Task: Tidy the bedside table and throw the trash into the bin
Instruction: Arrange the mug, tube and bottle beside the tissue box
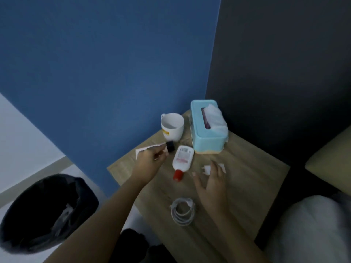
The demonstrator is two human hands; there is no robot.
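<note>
My left hand (152, 158) is closed on a white scrap of paper (141, 149) over the left side of the wooden bedside table (247, 186); a small black object (170, 145) lies at its fingertips. My right hand (211, 184) hovers with fingers spread over a white plug adapter (206, 169) and a white paper bit (222, 166). A white bottle with a red cap (182, 158) lies flat between my hands. A coiled white cable (182, 211) rests near the front edge. The black-lined bin (47, 211) stands on the floor at left.
A white mug (172, 126) and a light-blue tissue box (207, 128) stand at the back of the table against the blue wall. A bed with a white pillow (311, 230) lies to the right.
</note>
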